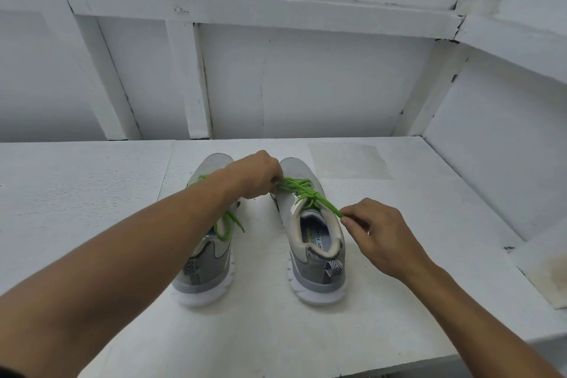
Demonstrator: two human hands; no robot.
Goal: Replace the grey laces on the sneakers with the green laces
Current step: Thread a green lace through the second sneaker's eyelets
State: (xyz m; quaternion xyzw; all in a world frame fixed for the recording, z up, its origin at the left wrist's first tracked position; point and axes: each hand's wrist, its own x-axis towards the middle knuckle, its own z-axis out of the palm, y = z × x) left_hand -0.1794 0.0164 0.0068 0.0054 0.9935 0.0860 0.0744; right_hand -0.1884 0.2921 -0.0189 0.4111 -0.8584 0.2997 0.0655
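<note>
On the counter, the right sneaker's green lace is pinched at the crossings by the left hand and at its free end by the right hand. Soft and limp, it is probably best gripped near the tip.

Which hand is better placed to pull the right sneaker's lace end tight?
Right: the right hand pinches the green lace end beside the collar; the left hand holds the crossings further forward.
</note>
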